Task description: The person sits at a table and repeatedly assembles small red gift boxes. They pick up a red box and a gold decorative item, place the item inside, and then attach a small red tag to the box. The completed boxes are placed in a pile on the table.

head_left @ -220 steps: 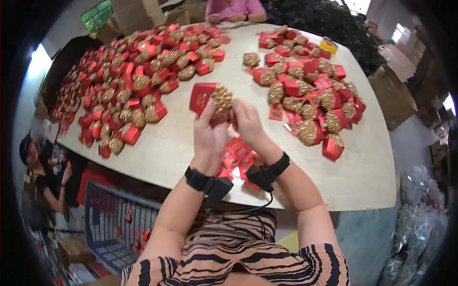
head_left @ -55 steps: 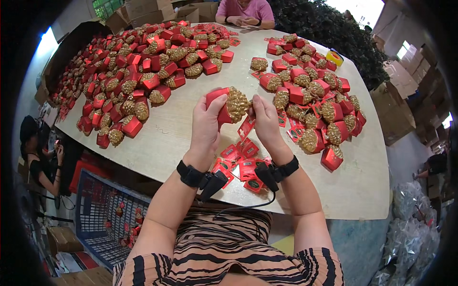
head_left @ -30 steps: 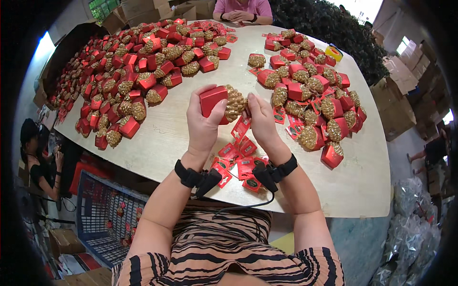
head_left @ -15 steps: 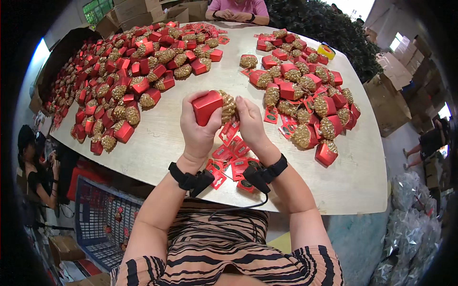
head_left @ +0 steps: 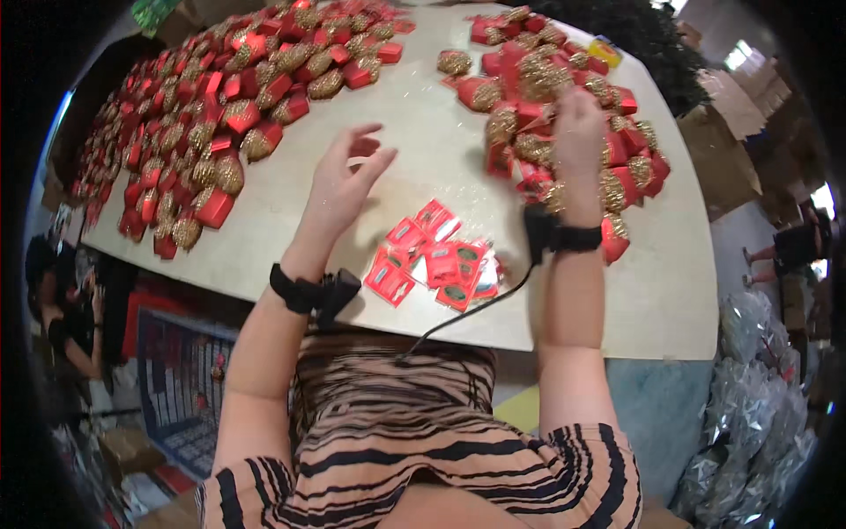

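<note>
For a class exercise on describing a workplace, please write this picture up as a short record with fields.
Left pile: many red-and-gold ornaments, jumbled
Right pile: fewer ornaments of the same kind
Left hand: above the pale table, holding nothing
Right hand: over the right pile, blurred; whether it grips the blurred ornament beside it cannot be told
Red cards: overlapping, near the person's edge of the table
Lower left: a blue basket, beside the table

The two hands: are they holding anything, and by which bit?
The left hand holds nothing. The right hand seems to hold an ornament by its gold end; blur hides the exact grip.
</note>
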Demonstrator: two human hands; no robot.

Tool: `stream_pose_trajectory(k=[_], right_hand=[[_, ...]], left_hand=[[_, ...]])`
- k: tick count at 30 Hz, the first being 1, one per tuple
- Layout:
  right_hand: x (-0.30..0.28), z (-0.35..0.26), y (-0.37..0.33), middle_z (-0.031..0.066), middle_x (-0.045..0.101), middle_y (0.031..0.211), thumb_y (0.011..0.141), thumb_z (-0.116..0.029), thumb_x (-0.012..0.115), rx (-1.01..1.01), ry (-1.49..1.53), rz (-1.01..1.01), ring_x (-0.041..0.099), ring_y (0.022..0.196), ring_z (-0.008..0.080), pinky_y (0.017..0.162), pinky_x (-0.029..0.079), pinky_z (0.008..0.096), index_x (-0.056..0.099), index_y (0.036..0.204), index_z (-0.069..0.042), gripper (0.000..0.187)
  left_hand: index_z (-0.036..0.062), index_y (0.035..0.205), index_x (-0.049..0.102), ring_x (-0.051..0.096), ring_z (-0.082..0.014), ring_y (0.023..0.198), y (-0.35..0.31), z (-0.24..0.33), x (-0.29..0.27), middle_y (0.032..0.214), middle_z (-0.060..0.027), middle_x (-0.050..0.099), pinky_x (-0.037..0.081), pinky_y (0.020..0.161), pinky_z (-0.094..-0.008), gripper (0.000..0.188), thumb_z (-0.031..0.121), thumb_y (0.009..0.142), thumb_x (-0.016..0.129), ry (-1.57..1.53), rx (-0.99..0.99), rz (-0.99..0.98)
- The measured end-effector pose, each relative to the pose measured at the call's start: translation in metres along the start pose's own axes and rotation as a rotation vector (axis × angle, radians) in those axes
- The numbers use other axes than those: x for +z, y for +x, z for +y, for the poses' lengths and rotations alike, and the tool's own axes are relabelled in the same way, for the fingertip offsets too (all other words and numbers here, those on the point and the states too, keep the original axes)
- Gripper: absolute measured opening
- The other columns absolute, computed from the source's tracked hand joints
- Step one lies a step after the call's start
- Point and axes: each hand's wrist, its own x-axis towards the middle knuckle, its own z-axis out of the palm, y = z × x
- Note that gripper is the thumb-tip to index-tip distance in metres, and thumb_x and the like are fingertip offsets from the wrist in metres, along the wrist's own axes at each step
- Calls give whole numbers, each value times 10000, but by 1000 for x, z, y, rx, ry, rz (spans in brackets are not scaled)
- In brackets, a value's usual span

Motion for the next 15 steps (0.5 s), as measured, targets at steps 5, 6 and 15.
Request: stream_pose_trajectory(k=[5,6,15], right_hand=[[-13,25,0,258,495,1159,866,-352,539,77,-373,-83,503,1066,390,936,397,406,529,1170,3,468],[-11,21,-2,252,510,1142,856,-341,554,-3,-416,-66,508,1069,379,909,418,409,514,1181,3,475],[25,-33,-32,157,589,985,822,-288,593,-231,-139,-547,607,851,301,774,474,382,602,1061,-50,337]], left_hand=[[43,1080,586,557,-240,958,-29,-19,-24,1055,-125,571,440,828,-327,360,211,770,660,459,31,-464],[39,1057,587,551,-288,935,-37,-22,-25,999,-137,564,442,821,-354,374,217,740,673,540,123,-483],[33,919,637,547,-330,930,-21,-24,27,904,-167,582,452,814,-394,239,172,726,656,614,204,-459]])
